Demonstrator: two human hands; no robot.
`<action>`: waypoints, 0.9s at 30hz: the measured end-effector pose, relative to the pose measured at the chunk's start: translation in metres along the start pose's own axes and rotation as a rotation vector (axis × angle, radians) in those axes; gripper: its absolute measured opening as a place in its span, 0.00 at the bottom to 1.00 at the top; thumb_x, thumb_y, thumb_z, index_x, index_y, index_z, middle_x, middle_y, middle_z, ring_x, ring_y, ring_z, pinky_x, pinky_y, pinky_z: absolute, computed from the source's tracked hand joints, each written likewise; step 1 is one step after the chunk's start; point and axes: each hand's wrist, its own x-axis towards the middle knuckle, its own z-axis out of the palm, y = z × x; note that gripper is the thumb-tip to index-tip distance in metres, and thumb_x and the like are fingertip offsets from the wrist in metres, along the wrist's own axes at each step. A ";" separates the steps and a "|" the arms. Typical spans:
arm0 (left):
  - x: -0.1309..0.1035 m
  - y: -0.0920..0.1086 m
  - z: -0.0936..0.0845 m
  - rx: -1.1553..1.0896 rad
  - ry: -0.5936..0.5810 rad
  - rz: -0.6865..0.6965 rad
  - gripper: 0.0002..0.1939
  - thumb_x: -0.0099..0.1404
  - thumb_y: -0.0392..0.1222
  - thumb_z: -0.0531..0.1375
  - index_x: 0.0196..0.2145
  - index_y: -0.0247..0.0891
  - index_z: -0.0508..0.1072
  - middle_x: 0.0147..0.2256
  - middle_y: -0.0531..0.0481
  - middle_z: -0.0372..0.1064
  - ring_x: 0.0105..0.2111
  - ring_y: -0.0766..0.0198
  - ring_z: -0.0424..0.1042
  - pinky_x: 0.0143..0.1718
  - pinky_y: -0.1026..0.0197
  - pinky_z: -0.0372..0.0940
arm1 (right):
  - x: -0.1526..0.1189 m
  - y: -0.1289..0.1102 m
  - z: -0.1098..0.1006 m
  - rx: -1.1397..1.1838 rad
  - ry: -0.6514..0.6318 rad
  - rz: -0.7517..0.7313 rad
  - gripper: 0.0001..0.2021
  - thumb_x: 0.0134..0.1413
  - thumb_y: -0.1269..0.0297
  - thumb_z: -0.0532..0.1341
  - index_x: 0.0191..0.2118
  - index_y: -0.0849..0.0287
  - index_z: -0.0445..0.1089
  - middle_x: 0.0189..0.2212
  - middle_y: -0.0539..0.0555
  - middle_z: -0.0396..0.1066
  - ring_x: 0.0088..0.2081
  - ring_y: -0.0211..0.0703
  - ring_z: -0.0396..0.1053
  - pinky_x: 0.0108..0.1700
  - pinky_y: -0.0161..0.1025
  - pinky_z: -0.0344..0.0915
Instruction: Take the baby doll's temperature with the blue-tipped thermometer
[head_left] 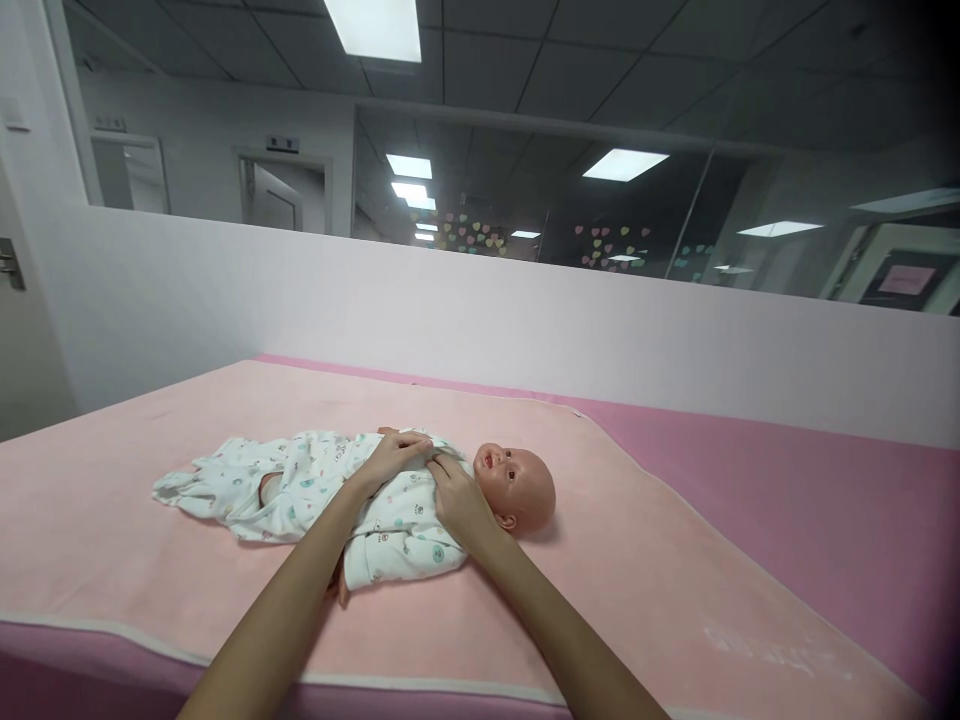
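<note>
One baby doll (517, 485), one printed white romper (315, 490), one pink blanket (637, 560), two hands: left hand (394, 458), right hand (459, 500). Ceiling light panels: perhaps three direct, others apparently reflections.

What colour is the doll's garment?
White garment with small pastel prints, seen in the head view.

Doll's chest (409, 480) under both hands; forearms cut off below.

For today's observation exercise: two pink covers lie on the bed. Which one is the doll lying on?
The paler peach-pink blanket with the white trim, spread on top; the doll rests on it. The deeper pink sheet lies bare at the right.
</note>
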 end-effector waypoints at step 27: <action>-0.002 0.000 0.004 -0.094 -0.010 0.017 0.16 0.54 0.49 0.59 0.24 0.31 0.74 0.28 0.46 0.68 0.32 0.63 0.64 0.35 0.64 0.57 | 0.010 -0.010 0.011 0.072 0.200 0.307 0.09 0.51 0.70 0.51 0.38 0.62 0.65 0.34 0.57 0.66 0.39 0.45 0.61 0.43 0.42 0.58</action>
